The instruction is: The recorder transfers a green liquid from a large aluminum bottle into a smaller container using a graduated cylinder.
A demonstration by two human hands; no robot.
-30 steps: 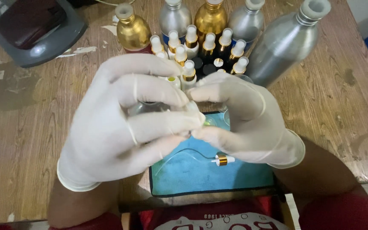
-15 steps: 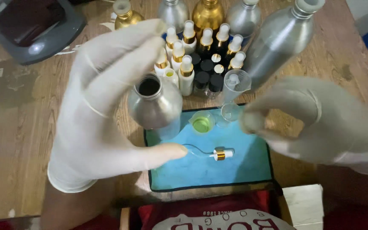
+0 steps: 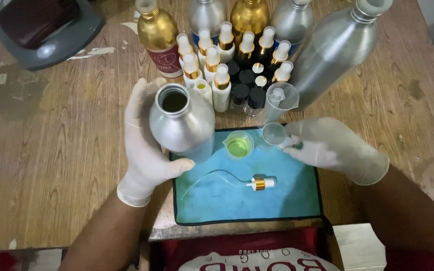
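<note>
A spray pump [image 3: 260,183] is laid on the blue cloth [image 3: 287,200] nearest. An open silver bottle [image 3: 183,123] is gripped by the left hand [image 3: 146,145]; a small clear funnel [image 3: 274,134] is pinched by the right hand [image 3: 327,145]. Small bottles [image 3: 237,65] are clustered farther on the surface [image 3: 51,150].

Single head view, close, looking steeply down on wooden table [image 3: 66,150] from person's side.

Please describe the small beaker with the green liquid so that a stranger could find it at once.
Find the blue mat at the wooden table's near edge. At its back edge, between the two gloved hands, stands the small beaker. Only it holds bright green liquid; the cups beside it look clear.
</note>
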